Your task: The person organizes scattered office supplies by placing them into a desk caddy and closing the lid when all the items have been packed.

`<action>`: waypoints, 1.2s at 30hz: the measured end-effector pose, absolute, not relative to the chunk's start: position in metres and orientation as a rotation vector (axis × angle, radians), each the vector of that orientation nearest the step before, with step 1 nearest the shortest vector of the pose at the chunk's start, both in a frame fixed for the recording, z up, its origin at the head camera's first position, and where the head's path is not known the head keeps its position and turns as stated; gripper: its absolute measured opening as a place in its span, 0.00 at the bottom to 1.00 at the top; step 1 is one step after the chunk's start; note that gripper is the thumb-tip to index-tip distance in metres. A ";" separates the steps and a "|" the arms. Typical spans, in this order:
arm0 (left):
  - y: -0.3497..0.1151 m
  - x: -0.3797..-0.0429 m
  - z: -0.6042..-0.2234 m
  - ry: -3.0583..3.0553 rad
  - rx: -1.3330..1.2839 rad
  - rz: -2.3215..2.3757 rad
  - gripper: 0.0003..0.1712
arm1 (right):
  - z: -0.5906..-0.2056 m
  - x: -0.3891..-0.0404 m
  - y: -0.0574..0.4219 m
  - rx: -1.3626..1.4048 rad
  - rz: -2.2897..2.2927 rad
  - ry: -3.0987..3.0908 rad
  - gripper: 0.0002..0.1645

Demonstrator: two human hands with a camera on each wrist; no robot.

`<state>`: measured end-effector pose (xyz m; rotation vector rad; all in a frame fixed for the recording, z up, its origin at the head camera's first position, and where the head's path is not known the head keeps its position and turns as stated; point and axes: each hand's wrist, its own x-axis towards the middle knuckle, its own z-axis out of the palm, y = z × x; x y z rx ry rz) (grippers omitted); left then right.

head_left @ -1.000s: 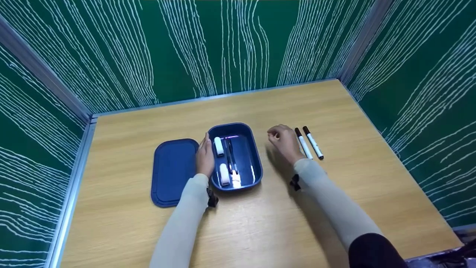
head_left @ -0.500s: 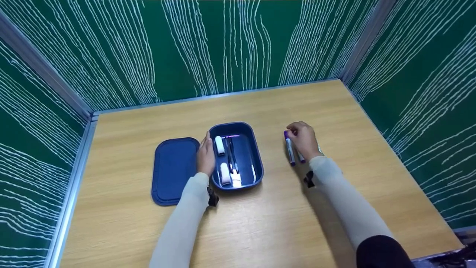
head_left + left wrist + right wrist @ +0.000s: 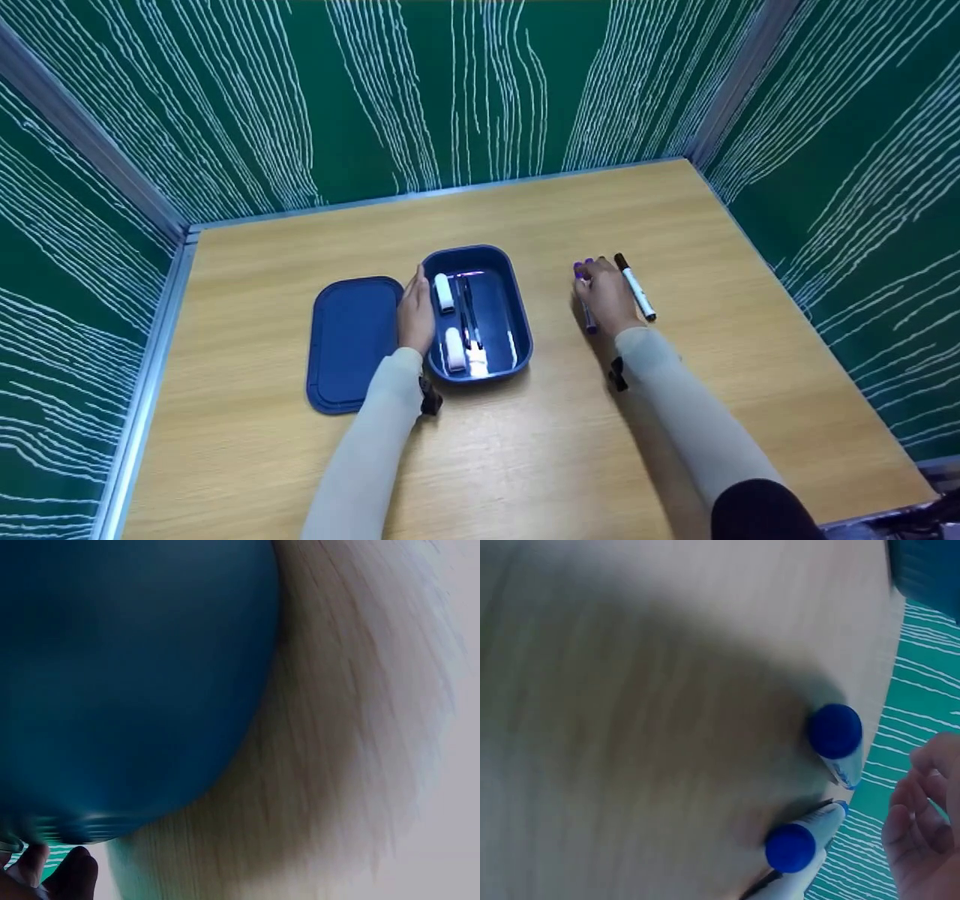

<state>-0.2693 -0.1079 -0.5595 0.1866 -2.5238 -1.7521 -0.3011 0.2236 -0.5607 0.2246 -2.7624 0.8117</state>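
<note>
A dark blue plastic box [image 3: 498, 315] stands on the table with its top uncovered. Inside lie two small white rounded blocks [image 3: 444, 292] and slim dark pens [image 3: 468, 311]. My left hand [image 3: 415, 315] rests along the box's left side, fingers straight. To the right of the box, my right hand [image 3: 607, 296] hovers over markers with fingers loosely bent. Purple caps show at its fingertips, and one purple marker [image 3: 590, 319] sticks out below; other markers are partly hidden. Blue-looking marker ends [image 3: 835, 731] appear beside the fingers in the right wrist view, with a gap between.
A flat blue lid [image 3: 351, 345] lies left of the box, partly beneath my left hand. A white marker with a black cap [image 3: 635, 286] lies just right of my right hand. Green patterned panels [image 3: 375, 97] enclose the wooden table [image 3: 525, 465].
My right hand has moved rightward from beside the box to the markers, then shifted slightly left over them. Purple-capped markers have come into view on the table. My left hand stays at the box.
</note>
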 end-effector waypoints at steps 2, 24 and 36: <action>-0.108 -0.269 -0.559 -2.517 0.191 -1.769 0.32 | -0.562 -0.301 0.223 0.214 0.790 -2.792 0.13; -0.107 -0.269 -0.558 -2.526 0.183 -1.754 0.32 | -0.569 -0.297 0.217 0.129 0.615 -2.939 0.16; -0.108 -0.270 -0.559 -2.530 0.195 -1.762 0.33 | -0.569 -0.294 0.214 0.151 0.582 -2.850 0.07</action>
